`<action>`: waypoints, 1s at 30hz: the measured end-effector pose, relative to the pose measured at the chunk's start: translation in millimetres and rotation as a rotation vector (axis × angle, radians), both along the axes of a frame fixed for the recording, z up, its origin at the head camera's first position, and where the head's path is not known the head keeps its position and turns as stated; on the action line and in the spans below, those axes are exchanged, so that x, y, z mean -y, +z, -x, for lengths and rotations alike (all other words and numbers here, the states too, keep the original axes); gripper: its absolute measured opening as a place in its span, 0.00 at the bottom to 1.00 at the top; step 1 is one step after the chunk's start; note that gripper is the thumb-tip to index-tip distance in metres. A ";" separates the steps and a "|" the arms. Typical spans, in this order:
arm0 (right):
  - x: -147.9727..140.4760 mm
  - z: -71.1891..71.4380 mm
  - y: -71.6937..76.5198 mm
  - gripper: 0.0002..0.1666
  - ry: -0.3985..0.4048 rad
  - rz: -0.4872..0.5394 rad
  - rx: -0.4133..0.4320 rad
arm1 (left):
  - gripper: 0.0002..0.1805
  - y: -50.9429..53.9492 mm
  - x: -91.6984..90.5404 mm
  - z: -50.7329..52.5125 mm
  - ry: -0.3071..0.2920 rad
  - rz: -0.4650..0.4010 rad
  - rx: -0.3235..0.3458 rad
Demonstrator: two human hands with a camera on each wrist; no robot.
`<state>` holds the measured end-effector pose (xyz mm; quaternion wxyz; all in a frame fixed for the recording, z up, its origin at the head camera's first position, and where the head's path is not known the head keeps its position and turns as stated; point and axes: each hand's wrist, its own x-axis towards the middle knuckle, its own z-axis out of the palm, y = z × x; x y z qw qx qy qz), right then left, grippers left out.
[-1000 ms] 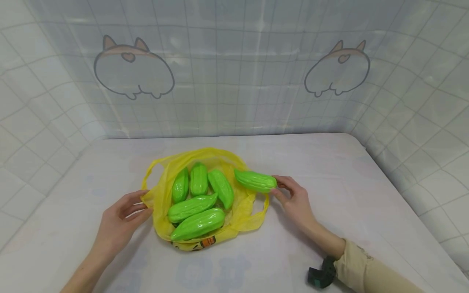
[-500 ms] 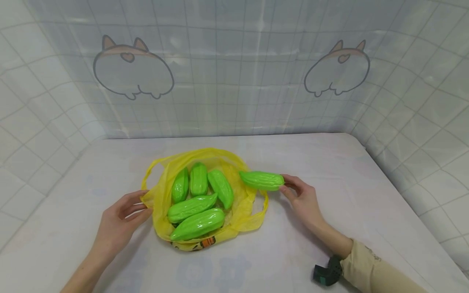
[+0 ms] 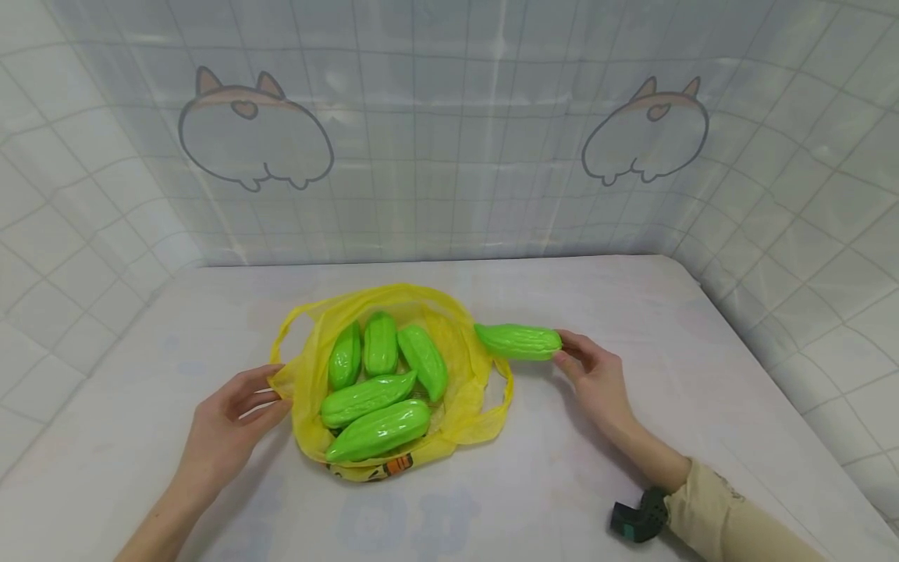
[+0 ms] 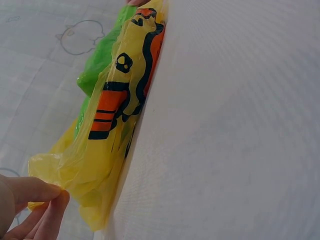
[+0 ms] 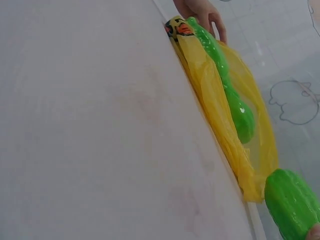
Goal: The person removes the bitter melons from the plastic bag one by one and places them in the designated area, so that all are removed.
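Note:
A yellow plastic bag (image 3: 469, 402) lies on the table with its mouth open toward me. Several glossy green bitter melons (image 3: 379, 431) are inside it. At the bag's left edge, my left hand (image 3: 225, 425) pinches a fold of the plastic; the left wrist view shows thumb and fingertips together on the yellow film (image 4: 55, 165). To the right of the bag, my right hand (image 3: 597, 382) holds another bitter melon (image 3: 518, 342) by its blunt end. Its pointed tip reaches the bag's right rim. In the right wrist view only a fingertip shows on this melon (image 5: 292, 205).
The bag's handle loops (image 3: 509, 390) stick out at its left and right. A dark device (image 3: 639, 515) sits at my right wrist, by the beige sleeve (image 3: 730, 511). A tiled-pattern sheet (image 3: 449, 156) with animal drawings rises behind the white table (image 3: 449, 519).
My right hand has moved right, drawing the held bitter melon from over the bag's right side to just outside its rim. The left hand and the bag have hardly moved.

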<state>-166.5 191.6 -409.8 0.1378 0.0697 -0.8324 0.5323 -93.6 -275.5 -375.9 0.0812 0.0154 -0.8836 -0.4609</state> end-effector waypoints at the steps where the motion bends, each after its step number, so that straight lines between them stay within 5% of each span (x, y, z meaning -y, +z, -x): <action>1: -1.8 0.5 -0.1 0.21 -0.001 0.003 -0.004 | 0.29 0.3 -0.1 -0.2 -0.001 -0.003 -0.001; 30: -36.1 15.0 -0.7 0.23 -0.032 -0.058 0.031 | 0.29 1.1 -1.2 -0.2 -0.004 -0.019 -0.008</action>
